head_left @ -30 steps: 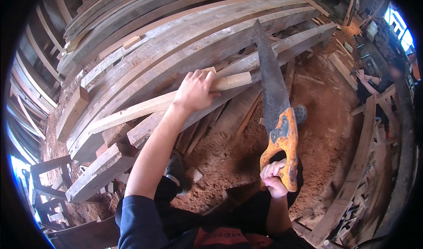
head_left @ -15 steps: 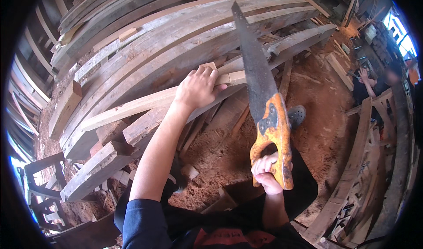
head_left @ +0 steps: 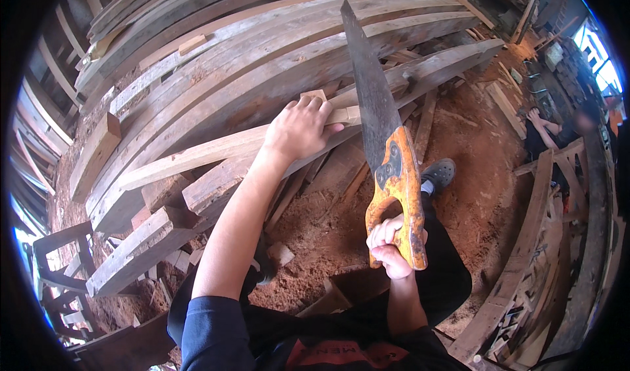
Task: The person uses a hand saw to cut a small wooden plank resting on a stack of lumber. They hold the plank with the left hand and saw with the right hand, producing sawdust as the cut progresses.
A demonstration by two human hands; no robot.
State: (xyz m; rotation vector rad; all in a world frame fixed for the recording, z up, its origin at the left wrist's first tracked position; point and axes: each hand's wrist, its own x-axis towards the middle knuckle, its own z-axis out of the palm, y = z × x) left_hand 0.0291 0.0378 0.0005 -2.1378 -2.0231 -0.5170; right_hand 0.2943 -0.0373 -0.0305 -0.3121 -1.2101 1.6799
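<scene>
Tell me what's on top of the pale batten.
The left hand, over the batten near its right end. A block shows past the fingers; the hand hides the wood beneath and whether the block rests there.

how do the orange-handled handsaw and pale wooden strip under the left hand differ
The orange-handled metal handsaw has a dark, tapering blade; the pale squared wooden strip has light, flat faces. The handsaw is gripped by its handle in the right hand; the strip runs slantwise under the left hand. Both are longer than they are wide.
</scene>
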